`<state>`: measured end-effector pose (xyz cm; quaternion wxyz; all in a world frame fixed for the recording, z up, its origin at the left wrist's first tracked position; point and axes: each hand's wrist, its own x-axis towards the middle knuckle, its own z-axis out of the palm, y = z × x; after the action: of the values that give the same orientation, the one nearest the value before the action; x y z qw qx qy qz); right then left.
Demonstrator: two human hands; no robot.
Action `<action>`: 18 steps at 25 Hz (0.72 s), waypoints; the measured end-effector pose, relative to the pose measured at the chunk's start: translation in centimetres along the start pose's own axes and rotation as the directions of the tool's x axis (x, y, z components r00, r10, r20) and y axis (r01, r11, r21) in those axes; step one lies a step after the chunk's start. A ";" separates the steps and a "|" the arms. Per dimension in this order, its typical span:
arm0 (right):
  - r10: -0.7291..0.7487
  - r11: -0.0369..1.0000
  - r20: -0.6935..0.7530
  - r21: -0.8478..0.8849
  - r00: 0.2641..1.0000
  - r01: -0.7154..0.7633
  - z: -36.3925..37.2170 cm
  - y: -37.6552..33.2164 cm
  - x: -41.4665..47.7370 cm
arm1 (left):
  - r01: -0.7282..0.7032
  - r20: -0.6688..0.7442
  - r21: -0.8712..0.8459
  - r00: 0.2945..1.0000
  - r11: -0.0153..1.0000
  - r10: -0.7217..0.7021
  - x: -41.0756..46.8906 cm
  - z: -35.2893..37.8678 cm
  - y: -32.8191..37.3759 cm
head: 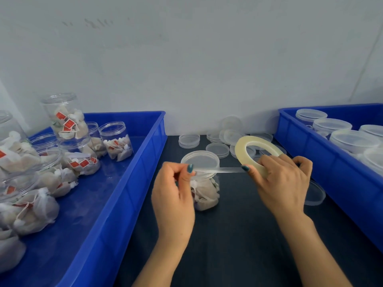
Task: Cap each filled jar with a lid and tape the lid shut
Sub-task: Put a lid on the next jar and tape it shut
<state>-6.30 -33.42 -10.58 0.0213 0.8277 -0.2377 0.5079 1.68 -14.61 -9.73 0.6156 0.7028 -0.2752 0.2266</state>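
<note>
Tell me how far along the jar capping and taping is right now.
Done: capped jars sit in the right bin; the middle jar has its lid. In hand: left hand pinches the tape strip, right hand holds the roll. Left: open filled jars in the left bin.

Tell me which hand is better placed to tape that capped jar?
Likely the left hand: it pinches the free end of the tape strip right beside the lid of the jar. The right hand grips the tape roll, farther off.

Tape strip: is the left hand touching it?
Touching. The head view shows the left hand pinching the free end of the tape strip pulled from the roll in the right hand.
</note>
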 end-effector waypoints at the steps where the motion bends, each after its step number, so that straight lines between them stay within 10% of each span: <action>1: -0.016 1.000 -0.006 -0.018 1.000 0.016 0.1 0.1 -0.1 | 0.063 -0.035 -0.040 0.997 0.997 -0.064 0.1 -0.5 -0.2; 18: 0.071 0.996 0.041 -0.049 0.997 -0.069 1.2 0.1 -1.0 | 0.357 -0.120 -0.172 0.917 0.918 -0.380 -1.1 -0.6 -3.7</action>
<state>-5.69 -33.46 -11.99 0.0180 0.8287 -0.2788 0.4849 3.36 -13.58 -13.13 0.7164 0.6756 -0.1059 0.1381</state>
